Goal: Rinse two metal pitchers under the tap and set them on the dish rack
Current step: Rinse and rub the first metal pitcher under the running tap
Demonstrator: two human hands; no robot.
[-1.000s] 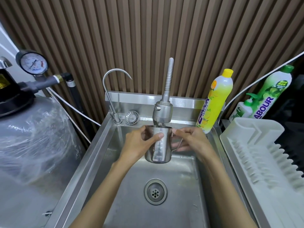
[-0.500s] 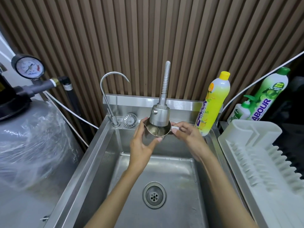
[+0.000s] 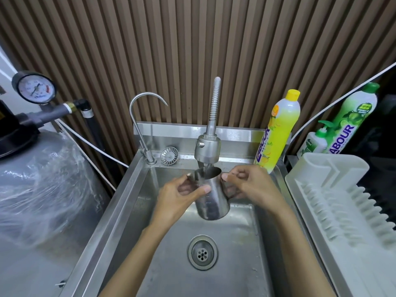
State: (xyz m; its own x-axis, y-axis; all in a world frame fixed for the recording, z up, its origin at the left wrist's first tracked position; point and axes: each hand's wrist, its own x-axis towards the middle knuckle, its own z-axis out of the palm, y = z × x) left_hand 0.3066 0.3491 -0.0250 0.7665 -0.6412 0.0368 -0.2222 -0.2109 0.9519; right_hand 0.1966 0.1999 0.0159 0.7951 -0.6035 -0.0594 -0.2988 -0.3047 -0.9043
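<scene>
You are holding the pitcher (image 3: 213,202) under the tap (image 3: 207,148), above the sink (image 3: 235,243), left hand (image 3: 177,196) wrapping its body, right hand (image 3: 250,183) gripping its handle side, which is probably suiting rigid, light, wet-slippery steel.

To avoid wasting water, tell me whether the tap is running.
Running: a thin stream falls from the tap into the pitcher, which the left hand and right hand hold.

Bare left forearm (image 3: 143,254); bare right forearm (image 3: 297,254); short nails (image 3: 206,189).
</scene>
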